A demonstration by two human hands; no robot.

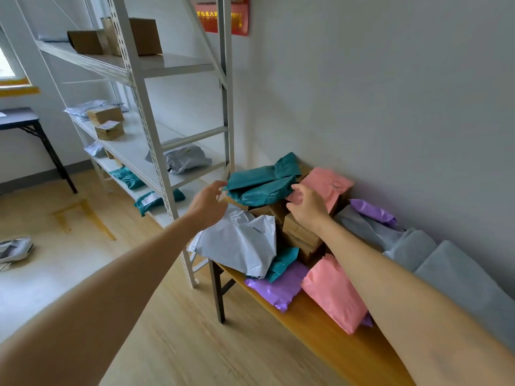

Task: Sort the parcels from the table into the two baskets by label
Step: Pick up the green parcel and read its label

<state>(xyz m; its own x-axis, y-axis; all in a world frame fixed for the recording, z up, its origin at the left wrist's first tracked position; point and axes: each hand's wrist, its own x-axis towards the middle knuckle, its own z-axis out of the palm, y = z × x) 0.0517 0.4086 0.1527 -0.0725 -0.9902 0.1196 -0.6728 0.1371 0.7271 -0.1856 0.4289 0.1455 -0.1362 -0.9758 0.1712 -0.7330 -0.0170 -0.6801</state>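
- Head view, risk: the teal parcel (262,185) lies on top of a loose pile at the far end of the desk (348,355). It rests on boxes (298,229) and touches a pink parcel (326,185). Lifting it by one end could, I judge, drag that neighbour along or tip the boxes.
- Slippery film is the likely cause. The grey parcel (239,240) overhangs the desk's front edge, and a nudge from the left forearm might send it to the floor.
- The left hand (209,207) hovers just beside the teal parcel's left end, fingers spread and loosely bent, holding nothing.
- The right hand (306,208) is at the parcel's right end, fingers curled toward it. Whether they pinch the film or only touch it I cannot tell.
- No label shows on the teal parcel from here, so it could be sorted wrongly unless it is turned over.
- Containers: neither of the baskets is in view.
- The shelf (178,65) beside the desk holds cartons (106,114) on its upper levels and grey and teal parcels lower down.
- The desk also carries a purple parcel (276,288), and grey bags (459,277) lie along the wall.
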